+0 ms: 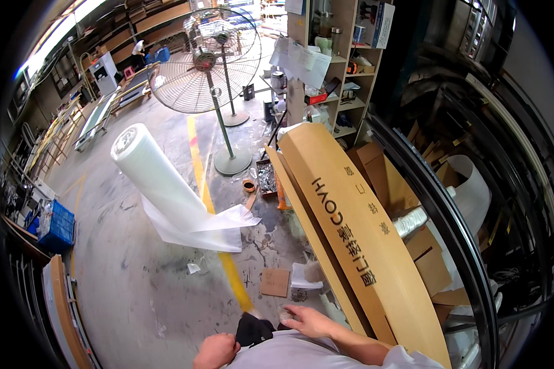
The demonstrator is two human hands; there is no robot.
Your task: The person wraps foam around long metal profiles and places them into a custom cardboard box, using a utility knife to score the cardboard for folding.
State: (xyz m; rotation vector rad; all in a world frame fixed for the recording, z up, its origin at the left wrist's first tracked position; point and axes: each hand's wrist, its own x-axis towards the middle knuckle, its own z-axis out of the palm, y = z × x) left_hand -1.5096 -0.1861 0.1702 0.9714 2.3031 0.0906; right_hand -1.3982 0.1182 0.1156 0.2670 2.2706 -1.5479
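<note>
My left hand (216, 351) is closed in a fist at the lower edge, close against my grey shirt. What its fingers hold, if anything, is hidden. My right hand (309, 322) reaches in front of my body with its fingers stretched out and apart. A small pale rounded thing shows by its fingertips; I cannot tell what it is or whether they touch it. Just right of that hand leans a long brown cardboard box (357, 227) with dark print, its left flap (317, 246) standing along the side.
A tall roll of white wrapping film (160, 178) stands ahead left, its loose end trailing. Two pedestal fans (218, 117) stand beyond. A cardboard piece (275, 282) lies on the floor. Black curved profiles (455, 221) run along the right; a blue crate (56, 226) is left. Farther off, a person bends.
</note>
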